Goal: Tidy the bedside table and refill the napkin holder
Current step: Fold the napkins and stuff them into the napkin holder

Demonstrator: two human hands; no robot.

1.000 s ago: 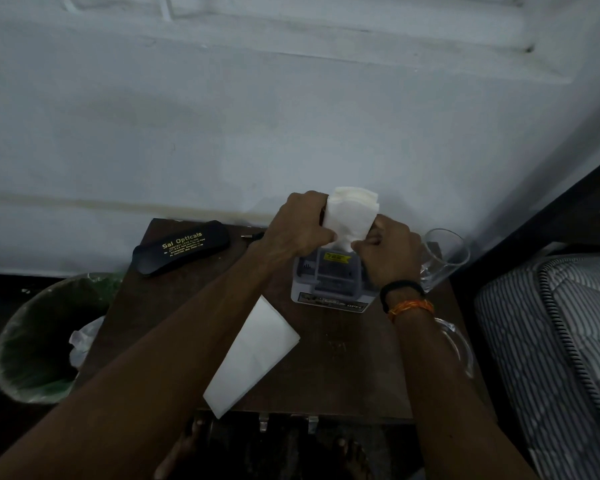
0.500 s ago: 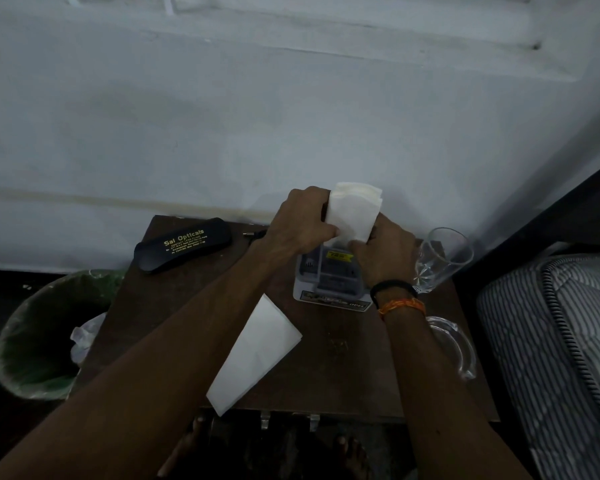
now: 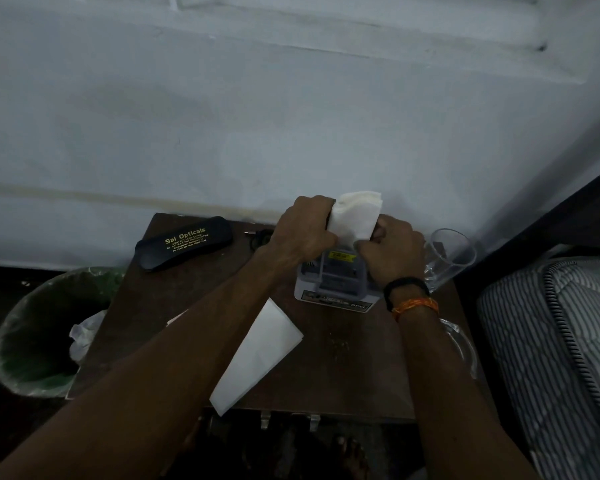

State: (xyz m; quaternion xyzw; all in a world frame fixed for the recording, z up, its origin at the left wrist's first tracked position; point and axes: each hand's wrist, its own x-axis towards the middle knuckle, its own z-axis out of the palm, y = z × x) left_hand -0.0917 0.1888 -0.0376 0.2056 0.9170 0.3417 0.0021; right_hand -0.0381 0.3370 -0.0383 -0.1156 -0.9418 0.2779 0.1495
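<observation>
A stack of white napkins (image 3: pixel 355 216) stands upright in the grey plastic napkin holder (image 3: pixel 333 278) at the back of the small brown bedside table (image 3: pixel 343 355). My left hand (image 3: pixel 303 230) grips the stack's left side and my right hand (image 3: pixel 390 251) pinches its right lower edge over the holder. A folded white napkin (image 3: pixel 257 355) lies flat near the table's front edge, partly under my left forearm.
A black spectacle case (image 3: pixel 184 242) lies at the table's back left. A clear glass (image 3: pixel 449 258) stands at the right, a glass dish (image 3: pixel 459 344) in front of it. A green-lined bin (image 3: pixel 39 334) sits left; a striped mattress (image 3: pixel 561 358) right.
Both hands stay on the napkin stack; it sits slightly lower and more tilted over the holder, and my right hand has shifted a little around its edge.
</observation>
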